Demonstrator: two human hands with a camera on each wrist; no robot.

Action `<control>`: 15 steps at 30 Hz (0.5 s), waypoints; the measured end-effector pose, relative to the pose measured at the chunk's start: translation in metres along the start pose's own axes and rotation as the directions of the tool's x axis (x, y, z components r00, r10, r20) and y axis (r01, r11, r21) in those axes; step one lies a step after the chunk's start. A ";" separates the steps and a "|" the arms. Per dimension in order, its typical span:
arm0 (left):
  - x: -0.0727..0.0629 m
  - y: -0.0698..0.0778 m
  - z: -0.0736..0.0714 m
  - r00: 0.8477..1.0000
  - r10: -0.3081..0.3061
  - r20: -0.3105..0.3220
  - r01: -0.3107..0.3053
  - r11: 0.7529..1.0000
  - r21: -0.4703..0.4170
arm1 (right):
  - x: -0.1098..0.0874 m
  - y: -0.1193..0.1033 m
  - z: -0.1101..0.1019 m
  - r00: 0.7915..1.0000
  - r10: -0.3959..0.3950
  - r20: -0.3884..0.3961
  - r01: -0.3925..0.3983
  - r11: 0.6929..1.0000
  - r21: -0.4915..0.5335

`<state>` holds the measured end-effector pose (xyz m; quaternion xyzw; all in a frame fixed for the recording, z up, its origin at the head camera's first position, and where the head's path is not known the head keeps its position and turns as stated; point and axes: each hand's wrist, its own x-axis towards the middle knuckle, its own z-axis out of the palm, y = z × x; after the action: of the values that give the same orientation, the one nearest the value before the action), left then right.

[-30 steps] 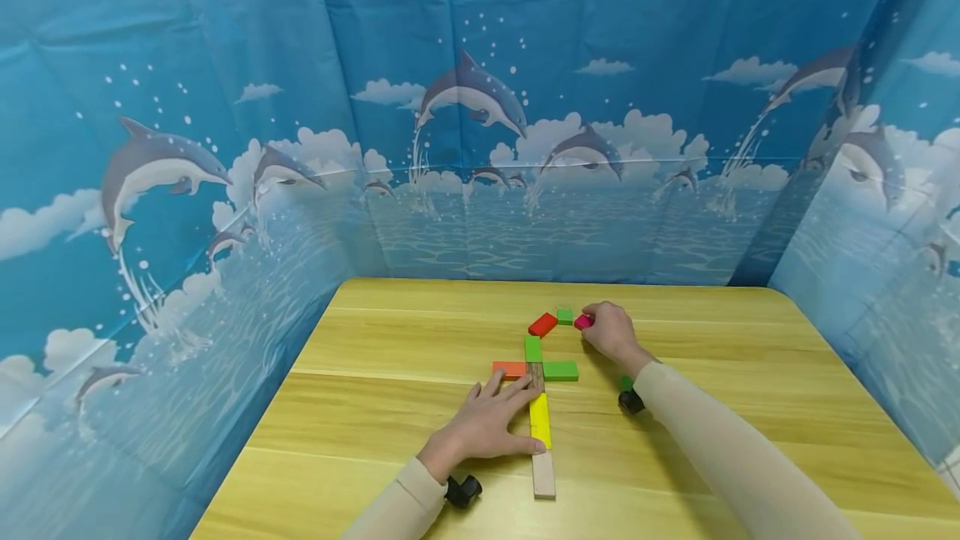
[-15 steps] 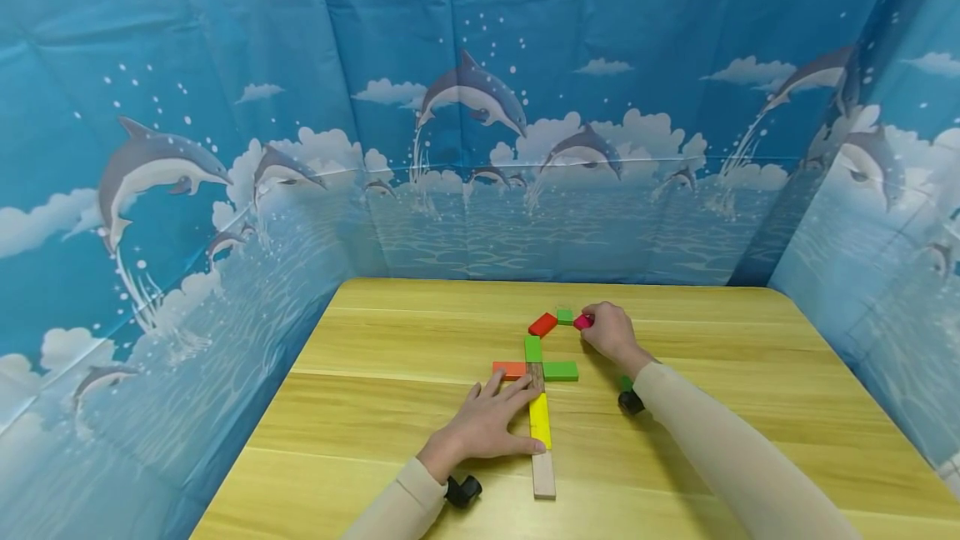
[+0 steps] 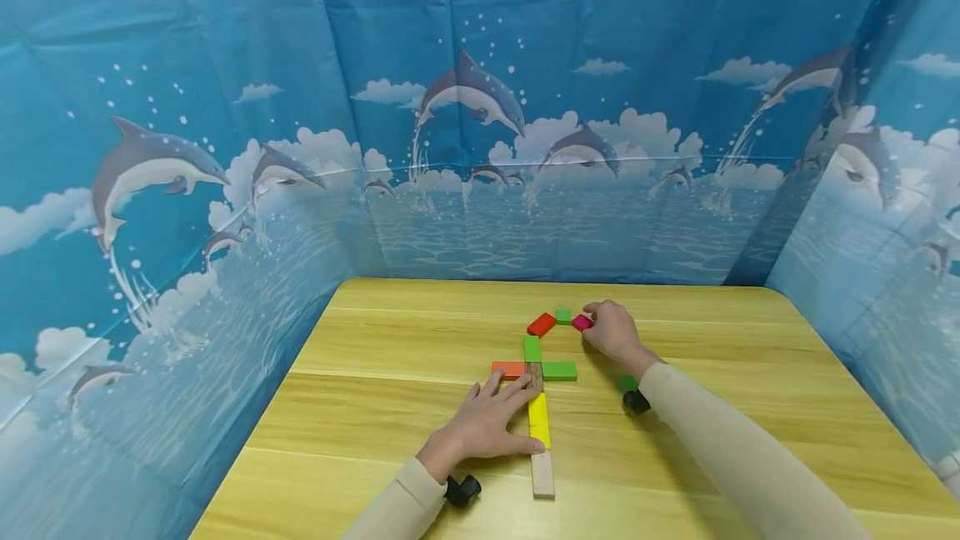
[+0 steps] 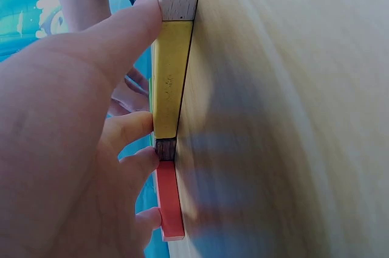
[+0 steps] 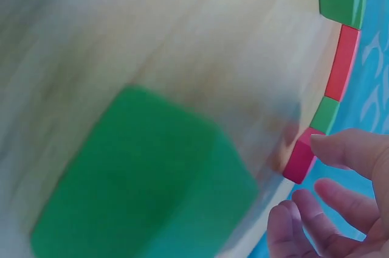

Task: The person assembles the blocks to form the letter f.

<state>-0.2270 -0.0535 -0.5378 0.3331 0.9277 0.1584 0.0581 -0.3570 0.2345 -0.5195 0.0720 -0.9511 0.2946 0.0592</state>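
Observation:
My left hand (image 3: 489, 422) lies with spread fingers along a line of blocks. Its thumb touches the joint of the yellow block (image 4: 171, 81) and the pale wooden block (image 3: 543, 474). Other fingertips rest at the dark brown block (image 3: 534, 377) and the red-orange block (image 4: 170, 200). Over at the far side, my right hand (image 3: 613, 332) is at a magenta block (image 5: 300, 159); the thumb tip touches it while the visible fingers stand apart. That block meets a small green block (image 5: 325, 115), followed by a red block (image 3: 542, 324), in a curve.
Two more green blocks, one upright in line (image 3: 532, 349) and one crosswise (image 3: 559, 371), join the brown block. A separate green block (image 5: 146, 179) stands under the right forearm, partly hidden in the head view. A dolphin-print curtain (image 3: 480, 215) borders the wooden table (image 3: 390, 340).
The right hand has eased slightly off the magenta block, so more of it shows. The left hand stays in place on the line of blocks.

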 end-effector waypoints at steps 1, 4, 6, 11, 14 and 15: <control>0.000 0.000 0.000 1.000 0.001 -0.001 -0.001 1.000 -0.004 | -0.001 0.000 -0.002 1.000 0.000 0.005 0.000 1.000 0.003; -0.001 0.000 -0.001 1.000 0.002 -0.002 -0.002 1.000 -0.011 | -0.005 -0.001 -0.007 1.000 -0.008 0.001 0.008 1.000 0.001; -0.001 0.000 -0.002 1.000 0.001 0.000 -0.001 1.000 -0.010 | -0.007 -0.001 -0.010 1.000 -0.027 -0.007 0.027 1.000 -0.010; -0.001 0.001 -0.002 1.000 -0.002 0.003 0.002 1.000 -0.010 | -0.014 -0.002 -0.015 0.997 -0.074 -0.026 0.073 0.997 -0.034; -0.001 0.002 -0.001 1.000 -0.002 0.003 0.002 1.000 -0.009 | -0.020 -0.004 -0.020 0.993 -0.109 -0.046 0.107 0.993 -0.046; -0.001 0.002 -0.001 1.000 -0.003 0.004 0.003 1.000 -0.006 | -0.022 -0.005 -0.022 0.991 -0.119 -0.054 0.116 0.992 -0.050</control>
<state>-0.2254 -0.0534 -0.5360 0.3318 0.9276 0.1606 0.0611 -0.3328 0.2446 -0.5023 0.1181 -0.9497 0.2703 0.1053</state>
